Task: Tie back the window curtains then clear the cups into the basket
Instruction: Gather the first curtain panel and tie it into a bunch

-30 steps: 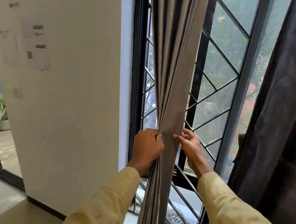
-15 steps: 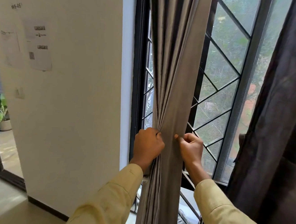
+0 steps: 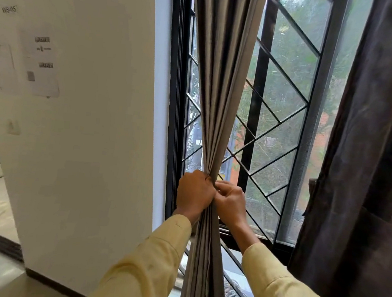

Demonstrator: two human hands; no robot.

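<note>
**Desk:** What has each hand got?

**Photographer:** Both are closed on the grey curtain point(image 3: 220, 83) at one pinch point, in front of the lower part of the barred window point(image 3: 279, 122). The left hand point(image 3: 194, 196) wraps the pleats in a full fist from the left; the right hand point(image 3: 229, 203) presses in from the right, its fingers point(image 3: 222, 190) curled against the same bundle. The two hands touch.

**Desk:** How does the cloth run?

**Photographer:** Its long axis is vertical. It fans wide above the fists, narrows to a waist between them and drops straight down between the yellow sleeves point(image 3: 150, 263). No tie-back cord or hook shows, so I cannot say what will fasten it.

**Desk:** Room to move?

**Photographer:** The white wall point(image 3: 90, 138) and black window frame point(image 3: 172, 122) stand close on the left. To the right is open window, then a dark brown curtain point(image 3: 368, 165), hanging loose. My reading: the left hand could hold the bundle alone, freeing the right to wrap. No cups or basket in view.
</note>
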